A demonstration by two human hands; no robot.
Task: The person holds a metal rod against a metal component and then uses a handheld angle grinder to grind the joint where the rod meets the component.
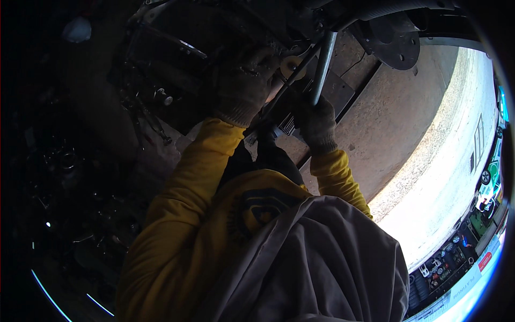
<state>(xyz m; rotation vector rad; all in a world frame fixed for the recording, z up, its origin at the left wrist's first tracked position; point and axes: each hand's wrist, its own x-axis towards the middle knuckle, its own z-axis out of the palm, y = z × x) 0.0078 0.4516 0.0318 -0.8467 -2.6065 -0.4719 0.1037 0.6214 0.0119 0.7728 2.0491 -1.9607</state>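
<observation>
My right hand (317,126), in a dark knit work glove, is closed round the lower end of a silver metal tube (324,67). The tube slants up to dark vehicle parts overhead. Left of it, my left hand (241,88), gloved the same way, is raised among dark metal parts. Its fingers sink into shadow, so their grip is hidden. A thin dark rod (284,86) runs diagonally between both hands. Near the left fingers shows a round tan disc (292,65) with a dark centre.
A dark metal plate with holes (399,53) hangs at the upper right. Under my hands lies a flat dark panel (340,88) on the concrete floor (397,107). Shadowed machinery with small shiny fittings (165,97) fills the left. Sunlit ground (429,214) and parked vehicles (485,185) lie right.
</observation>
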